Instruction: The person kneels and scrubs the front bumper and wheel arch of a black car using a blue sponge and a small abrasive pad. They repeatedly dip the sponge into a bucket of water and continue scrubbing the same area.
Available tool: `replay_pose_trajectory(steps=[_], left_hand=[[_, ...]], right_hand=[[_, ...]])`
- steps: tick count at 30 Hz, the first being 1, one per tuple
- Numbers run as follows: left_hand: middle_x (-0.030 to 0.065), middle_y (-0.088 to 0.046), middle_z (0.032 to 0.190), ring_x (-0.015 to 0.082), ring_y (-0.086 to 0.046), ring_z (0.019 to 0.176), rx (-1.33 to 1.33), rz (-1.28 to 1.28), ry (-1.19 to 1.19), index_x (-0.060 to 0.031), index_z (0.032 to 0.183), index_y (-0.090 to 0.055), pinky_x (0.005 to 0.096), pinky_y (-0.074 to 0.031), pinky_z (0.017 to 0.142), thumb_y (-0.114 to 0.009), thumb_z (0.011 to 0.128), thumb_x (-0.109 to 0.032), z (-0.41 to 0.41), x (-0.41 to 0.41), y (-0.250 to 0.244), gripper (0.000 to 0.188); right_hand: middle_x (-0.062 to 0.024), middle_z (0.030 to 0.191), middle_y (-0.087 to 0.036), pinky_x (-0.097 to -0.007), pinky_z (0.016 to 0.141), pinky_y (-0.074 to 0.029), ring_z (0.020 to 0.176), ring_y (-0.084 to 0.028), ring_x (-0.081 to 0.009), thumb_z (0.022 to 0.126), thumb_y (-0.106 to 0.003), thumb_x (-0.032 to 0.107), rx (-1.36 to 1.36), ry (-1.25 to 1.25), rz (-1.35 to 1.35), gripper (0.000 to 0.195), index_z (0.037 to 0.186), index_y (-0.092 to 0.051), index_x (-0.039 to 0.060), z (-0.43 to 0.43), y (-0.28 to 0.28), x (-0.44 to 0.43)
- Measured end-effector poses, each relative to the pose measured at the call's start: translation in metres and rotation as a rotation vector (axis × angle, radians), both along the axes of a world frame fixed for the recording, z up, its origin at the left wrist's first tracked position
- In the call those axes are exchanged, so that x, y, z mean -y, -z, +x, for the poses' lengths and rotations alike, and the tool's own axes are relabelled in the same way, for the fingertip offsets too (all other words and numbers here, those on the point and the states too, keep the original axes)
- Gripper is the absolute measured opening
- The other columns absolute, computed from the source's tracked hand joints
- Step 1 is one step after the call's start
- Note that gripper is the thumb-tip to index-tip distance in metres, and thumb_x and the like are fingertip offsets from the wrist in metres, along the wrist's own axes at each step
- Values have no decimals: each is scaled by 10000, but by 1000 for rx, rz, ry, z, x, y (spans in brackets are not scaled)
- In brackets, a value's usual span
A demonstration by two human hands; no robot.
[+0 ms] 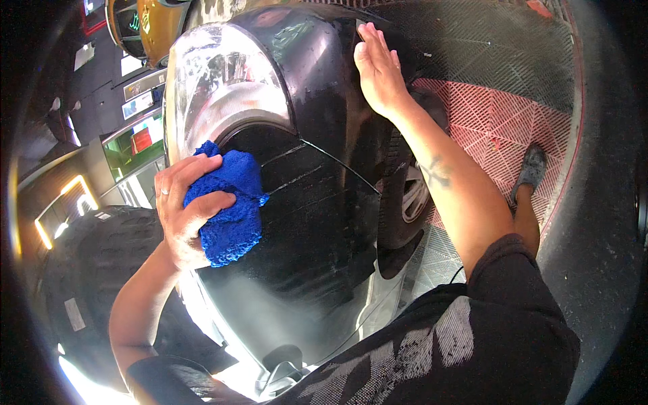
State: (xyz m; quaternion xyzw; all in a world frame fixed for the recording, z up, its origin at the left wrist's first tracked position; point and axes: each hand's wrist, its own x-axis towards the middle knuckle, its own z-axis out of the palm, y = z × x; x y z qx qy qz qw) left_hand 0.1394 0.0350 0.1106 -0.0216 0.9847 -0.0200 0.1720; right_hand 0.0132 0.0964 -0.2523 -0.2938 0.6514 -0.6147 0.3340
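A crumpled blue microfiber cloth (233, 212) is gripped in my left hand (185, 202), which wears a ring. The cloth lies against the black fender (304, 223) of a car, just below its headlight (228, 76). Pale scratch-like lines (291, 174) run across the fender beside the cloth. My right hand (377, 71) holds nothing. Its fingers are stretched out along the side of the front bumper (314, 66); whether the palm presses on it, I cannot tell. A curved seam (341, 164) parts fender from bumper.
A front wheel (412, 195) sits below my right forearm. Red and grey grid floor tiles (501, 136) lie on the right, with a person's shoe (532, 164) on them. A dark car (96, 273) stands at left, an orange one (157, 30) at top left. A thin cable (359, 324) crosses near my shirt.
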Motion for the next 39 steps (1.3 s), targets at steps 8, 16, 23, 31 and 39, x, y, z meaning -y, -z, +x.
replay_pose_trajectory(steps=[8,16,23,31,39], left_hand=[[170,-671,1333,413,-642,1178,35,2,-16,-199,1060,-707,499,-438,967,-931,610,-338,2,-5,-11,522],[170,-677,1311,417,-643,1179,19,9,-20,-202,1021,-706,499,-447,949,-926,607,-336,5,-3,-8,487],[213,-652,1332,442,-635,1198,81,2,8,-179,1060,-633,545,-469,1001,-987,577,-287,-7,-2,-8,608],[191,-689,1285,419,-659,1155,-5,0,-39,-184,996,-707,498,-451,943,-908,632,-328,5,-5,-3,440],[193,-682,1295,424,-651,1165,39,-11,-22,-190,1020,-675,513,-455,966,-916,623,-276,5,-2,-3,472]], right_hand=[[-212,1767,-63,-580,1305,-49,1637,-40,-392,1146,-278,362,-28,-143,-103,653,1700,-89,74,96,-50,-101],[-224,1763,-69,-555,1316,-52,1640,-55,-369,1147,-220,379,-40,-86,15,648,1692,-106,48,70,-52,-72],[-199,1766,-97,-565,1312,-74,1640,-77,-354,1147,-216,455,50,28,-36,677,1683,-173,43,-7,-4,1],[-236,1765,-30,-618,1289,-51,1635,-27,-414,1129,-344,370,76,-181,-117,702,1703,-71,71,108,-61,-125],[-197,1772,-33,-543,1317,-40,1644,-10,-334,1138,-161,520,260,14,10,730,1695,-85,54,30,12,-28]])
